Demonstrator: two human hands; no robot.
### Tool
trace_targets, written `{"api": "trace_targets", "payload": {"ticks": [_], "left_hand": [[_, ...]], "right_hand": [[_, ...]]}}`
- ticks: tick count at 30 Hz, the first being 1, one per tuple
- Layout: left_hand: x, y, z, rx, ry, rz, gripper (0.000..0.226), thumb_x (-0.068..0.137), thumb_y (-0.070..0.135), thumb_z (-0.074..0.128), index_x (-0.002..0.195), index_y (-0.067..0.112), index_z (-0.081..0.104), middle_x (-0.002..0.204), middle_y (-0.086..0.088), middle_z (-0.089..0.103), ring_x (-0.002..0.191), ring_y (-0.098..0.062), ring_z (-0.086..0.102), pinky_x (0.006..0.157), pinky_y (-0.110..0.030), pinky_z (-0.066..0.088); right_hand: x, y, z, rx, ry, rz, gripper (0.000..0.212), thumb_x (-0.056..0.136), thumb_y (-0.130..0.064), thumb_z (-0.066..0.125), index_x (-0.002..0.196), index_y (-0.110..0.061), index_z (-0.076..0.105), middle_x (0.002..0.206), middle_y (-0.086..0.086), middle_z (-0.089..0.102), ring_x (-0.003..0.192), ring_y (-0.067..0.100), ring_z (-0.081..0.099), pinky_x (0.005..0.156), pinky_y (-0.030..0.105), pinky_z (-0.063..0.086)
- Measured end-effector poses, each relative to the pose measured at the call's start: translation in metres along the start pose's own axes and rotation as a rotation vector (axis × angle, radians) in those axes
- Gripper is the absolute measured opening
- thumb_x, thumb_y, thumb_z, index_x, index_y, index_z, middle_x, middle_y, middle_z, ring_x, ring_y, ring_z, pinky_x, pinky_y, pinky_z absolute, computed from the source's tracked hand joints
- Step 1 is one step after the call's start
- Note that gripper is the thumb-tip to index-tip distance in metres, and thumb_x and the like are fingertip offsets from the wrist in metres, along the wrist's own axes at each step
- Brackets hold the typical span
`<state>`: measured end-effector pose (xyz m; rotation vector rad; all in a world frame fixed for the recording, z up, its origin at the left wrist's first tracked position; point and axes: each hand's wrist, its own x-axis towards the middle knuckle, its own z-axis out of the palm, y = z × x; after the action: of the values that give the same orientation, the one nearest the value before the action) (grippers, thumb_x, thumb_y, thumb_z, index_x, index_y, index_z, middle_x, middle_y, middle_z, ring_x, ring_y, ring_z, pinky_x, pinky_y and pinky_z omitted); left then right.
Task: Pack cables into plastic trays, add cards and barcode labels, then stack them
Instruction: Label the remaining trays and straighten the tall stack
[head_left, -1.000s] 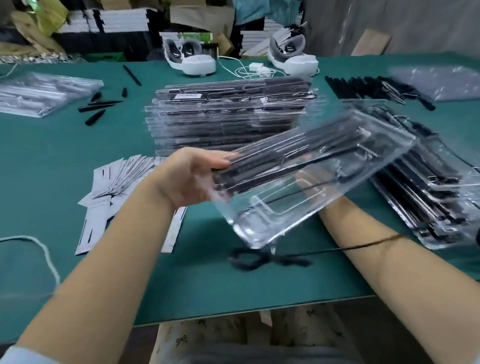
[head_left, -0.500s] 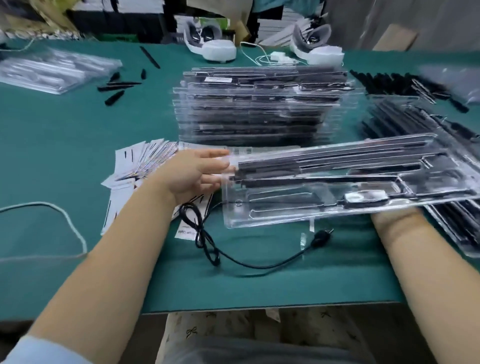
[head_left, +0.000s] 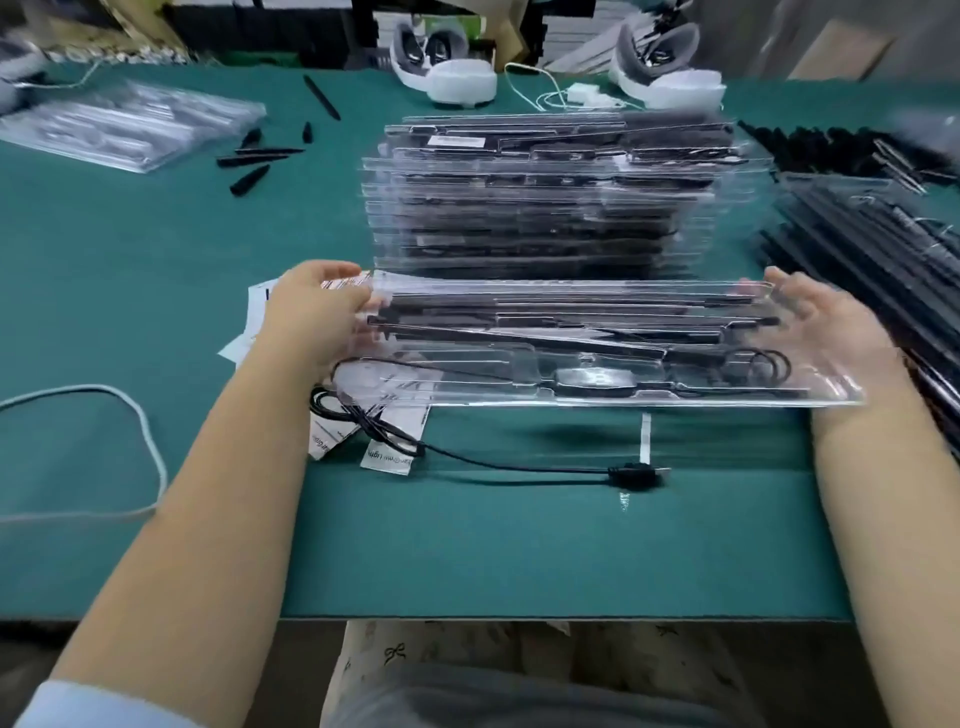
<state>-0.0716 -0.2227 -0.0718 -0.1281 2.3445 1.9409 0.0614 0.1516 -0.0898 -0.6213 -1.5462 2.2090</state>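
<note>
A clear plastic tray (head_left: 597, 364) with black rods and a coiled cable in it hangs level just above the green table (head_left: 519, 545). My left hand (head_left: 317, 306) grips its left end, fingers curled over the far corner. The palm and straight fingers of my right hand (head_left: 826, 322) press against the right end. Under the tray a loose black cable (head_left: 467, 457) lies on the table, its plug (head_left: 639, 474) to the right. White cards (head_left: 389, 457) are spread below my left hand. A tall stack of filled trays (head_left: 540, 208) stands right behind.
More filled trays (head_left: 883, 249) lie in a pile at the right. A pile of clear trays (head_left: 130, 124) sits at the far left, with loose black pieces (head_left: 254, 166) beside it. Two white headsets (head_left: 452, 73) stand at the back. A grey cord (head_left: 140, 421) loops at the left.
The tray went from tilted to level and moved toward the stack. My right hand came out from under it to its right end. The black cable now lies stretched on the table.
</note>
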Motion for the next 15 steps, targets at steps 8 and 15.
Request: {"api": "trace_targets", "payload": {"ticks": [8,15], "left_hand": [[-0.007,0.001,0.012,0.029,0.029,0.085,0.030,0.090,0.008,0.058,0.118,0.016,0.051,0.111,-0.014,0.062,0.069,-0.022,0.069,0.064,-0.033,0.060],[-0.007,0.004,0.010,0.249,-0.087,0.208,0.018,0.086,0.016,0.061,0.103,0.021,0.066,0.095,-0.001,0.070,0.078,-0.014,0.064,0.080,-0.038,0.057]], "right_hand": [[-0.020,0.003,0.021,-1.360,0.052,-0.476,0.033,0.086,-0.027,0.065,0.118,-0.021,0.064,0.124,0.003,0.061,0.117,0.021,0.051,0.095,0.029,0.035],[-0.062,0.028,0.115,-1.425,-0.672,-0.798,0.063,0.076,-0.062,0.053,0.124,-0.021,0.061,0.131,0.001,0.054,0.124,0.018,0.042,0.107,0.031,0.028]]}}
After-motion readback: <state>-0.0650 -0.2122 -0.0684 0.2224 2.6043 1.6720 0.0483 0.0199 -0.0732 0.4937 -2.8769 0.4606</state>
